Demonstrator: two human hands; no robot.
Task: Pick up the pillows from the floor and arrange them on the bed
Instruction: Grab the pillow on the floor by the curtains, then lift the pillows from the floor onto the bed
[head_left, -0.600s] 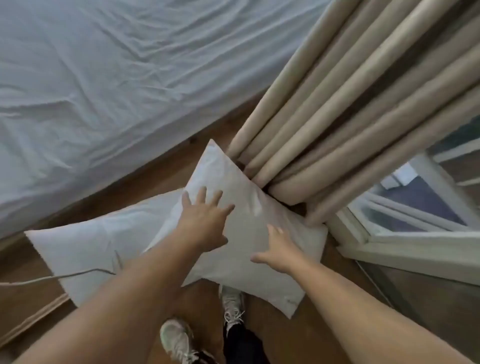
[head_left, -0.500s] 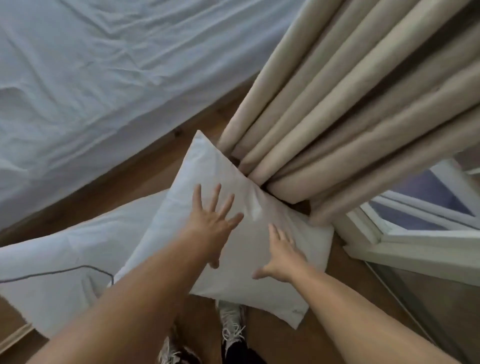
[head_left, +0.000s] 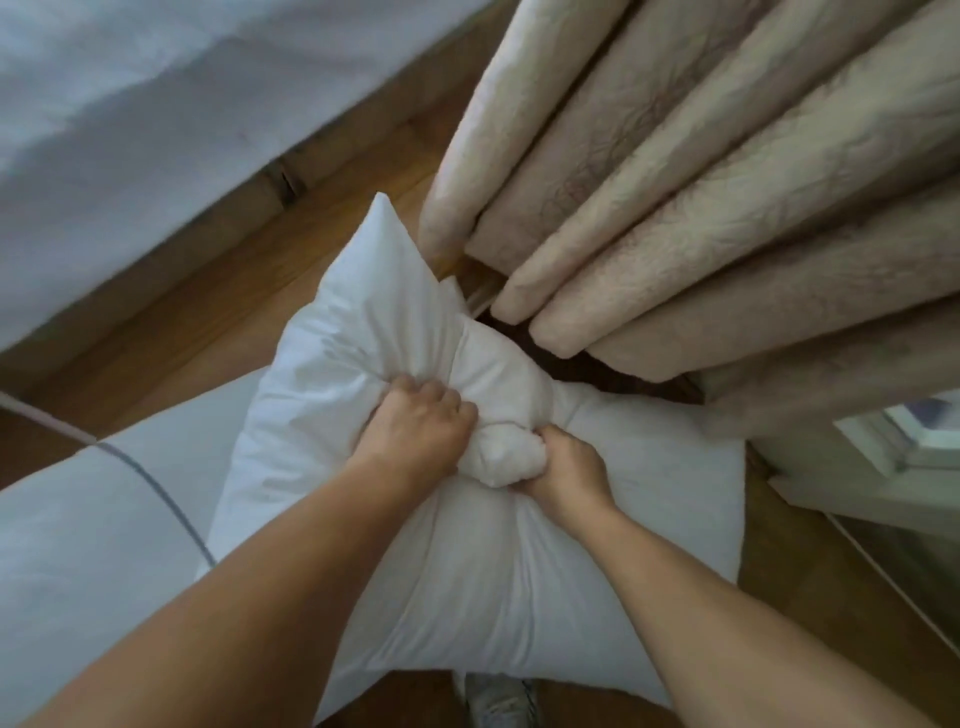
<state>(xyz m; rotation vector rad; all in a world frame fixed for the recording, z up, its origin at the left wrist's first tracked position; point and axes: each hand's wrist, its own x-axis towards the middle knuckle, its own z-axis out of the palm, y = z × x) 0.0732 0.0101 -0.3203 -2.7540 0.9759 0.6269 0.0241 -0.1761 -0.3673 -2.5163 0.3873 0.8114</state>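
Note:
A white pillow (head_left: 363, 364) lies on the wooden floor in the middle of the view, one corner pointing up toward the curtain. My left hand (head_left: 421, 431) and my right hand (head_left: 566, 467) are both clenched in its middle, bunching the cover into a knot between them. Under it, at the left, lies a second white pillow (head_left: 78, 545) with a thin grey piping line. The bed (head_left: 130, 130), covered by a pale wrinkled sheet, fills the upper left.
Heavy beige curtain folds (head_left: 701, 208) hang at the upper right, their hems just beyond the pillow. A white window frame (head_left: 883, 457) sits at the right edge. A strip of wooden floor (head_left: 208, 301) runs between bed and pillows. My shoe (head_left: 498, 701) shows at the bottom.
Both hands were open and flat above the top pillow; now they have closed on its middle and gathered the fabric. The camera has come much closer to the pillow.

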